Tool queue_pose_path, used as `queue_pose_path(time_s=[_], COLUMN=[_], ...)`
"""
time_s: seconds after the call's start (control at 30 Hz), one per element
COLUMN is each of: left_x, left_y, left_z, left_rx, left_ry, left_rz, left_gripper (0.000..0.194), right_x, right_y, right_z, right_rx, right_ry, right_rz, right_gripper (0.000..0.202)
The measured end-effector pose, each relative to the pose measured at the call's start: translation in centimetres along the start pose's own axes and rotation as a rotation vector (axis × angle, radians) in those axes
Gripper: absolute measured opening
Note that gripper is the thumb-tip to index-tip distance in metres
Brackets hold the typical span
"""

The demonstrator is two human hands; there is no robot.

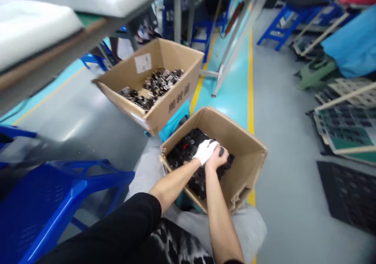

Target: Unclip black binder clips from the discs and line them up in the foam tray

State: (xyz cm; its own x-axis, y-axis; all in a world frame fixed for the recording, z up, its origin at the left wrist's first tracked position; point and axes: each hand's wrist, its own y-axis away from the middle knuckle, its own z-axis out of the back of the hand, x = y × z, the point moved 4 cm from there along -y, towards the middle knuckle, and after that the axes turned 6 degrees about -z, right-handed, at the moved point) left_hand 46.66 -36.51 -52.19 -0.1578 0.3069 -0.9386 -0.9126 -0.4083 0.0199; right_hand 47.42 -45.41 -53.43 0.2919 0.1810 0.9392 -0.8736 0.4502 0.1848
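My left hand (205, 151), in a white glove, is closed inside the lower cardboard box (243, 150). A dark bit shows near its fingertips, but I cannot tell what it is. Pressed up against it, my bare right hand (216, 160) has its fingers curled around a small black part (221, 151). Beneath both hands lies a heap of small black parts (183, 150) with one red spot among them. The box stands between my knees, its near corner torn.
A second cardboard box (179, 95) with black and metal pieces stands just beyond, to the left. A blue plastic stool (73, 193) is at left, below a workbench (49, 52) with white foam trays. Racks (346, 119) and a dark tray (349, 193) are at right.
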Motion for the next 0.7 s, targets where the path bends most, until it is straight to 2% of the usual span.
queue_pose_path(time_s=[0.1, 0.17, 0.2, 0.3, 0.4, 0.47, 0.53, 0.63, 0.7], left_x=[-4.5, -7.7, -9.3, -14.8, -20.7, -24.3, -27.7, -32.0, -34.1], left_y=[0.0, 0.5, 0.8, 1.9, 2.9, 3.5, 4.2, 6.0, 7.9], left_z=[2.9, 4.9, 6.0, 9.9, 15.4, 20.2, 26.0, 36.0, 43.1], left_rx=[-0.067, -0.116, -0.163, -0.327, -0.442, -0.495, -0.565, -0.718, -0.837], left_ry=[0.026, 0.107, 0.166, 0.337, 0.441, 0.46, 0.465, 0.452, 0.412], left_rz=[-0.14, -0.255, -0.294, -0.352, -0.332, -0.286, -0.252, -0.231, -0.224], left_gripper=[0.023, 0.025, 0.025, 0.025, 0.023, 0.022, 0.021, 0.021, 0.023], right_x=[4.9, 8.9, 11.0, 18.2, 26.6, 32.0, 36.9, 43.6, 47.3], right_y=[1.7, 3.6, 4.6, 7.9, 12.2, 15.6, 19.6, 26.7, 32.3], right_z=[0.8, 1.6, 2.0, 3.4, 3.9, 3.4, 2.2, -0.8, -3.2], right_rx=[0.008, 0.015, 0.001, -0.062, -0.043, 0.051, 0.208, 0.454, 0.581], right_ry=[-0.132, -0.277, -0.329, -0.357, -0.282, -0.248, -0.234, -0.207, -0.206], right_rz=[0.205, 0.457, 0.515, 0.541, 0.6, 0.681, 0.735, 0.749, 0.759], right_gripper=[0.019, 0.019, 0.021, 0.026, 0.027, 0.028, 0.029, 0.02, 0.009])
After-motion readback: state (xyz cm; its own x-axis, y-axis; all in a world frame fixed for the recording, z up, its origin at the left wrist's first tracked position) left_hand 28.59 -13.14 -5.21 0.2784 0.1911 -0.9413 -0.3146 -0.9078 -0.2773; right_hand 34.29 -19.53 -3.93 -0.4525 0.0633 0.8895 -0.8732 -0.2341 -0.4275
